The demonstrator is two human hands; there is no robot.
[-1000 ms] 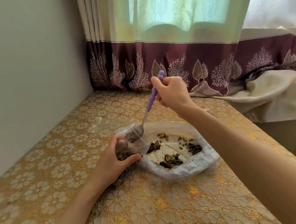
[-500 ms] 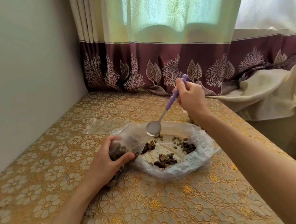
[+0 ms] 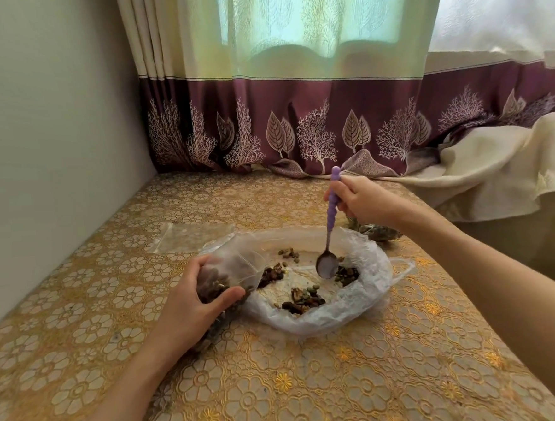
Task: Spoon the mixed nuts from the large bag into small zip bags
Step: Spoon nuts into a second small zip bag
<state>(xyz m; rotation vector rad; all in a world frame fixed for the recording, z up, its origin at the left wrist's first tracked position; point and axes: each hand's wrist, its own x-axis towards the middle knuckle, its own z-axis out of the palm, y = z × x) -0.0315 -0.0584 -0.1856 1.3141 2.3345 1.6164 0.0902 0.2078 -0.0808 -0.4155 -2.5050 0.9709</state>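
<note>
R hand point(image 3: 366, 203) grips purple-handled spoon point(image 3: 328, 233), bowl down in large bag point(image 3: 358, 298) of mixed nuts point(image 3: 303, 299) at centre of surface point(image 3: 315, 388); L hand point(image 3: 191, 310) clasps small zip bag point(image 3: 233, 272) at bag's left.

The large bag point(image 3: 352, 307), thin clear plastic, lies spread open on the table with a few small clumps of mixed nuts point(image 3: 303, 299) left scattered inside. A purple-handled metal spoon point(image 3: 329, 236) stands nearly upright, bowl down among them. At the bag's left edge sits a small zip bag point(image 3: 231, 272), mouth open, partly filled with nuts.
</note>
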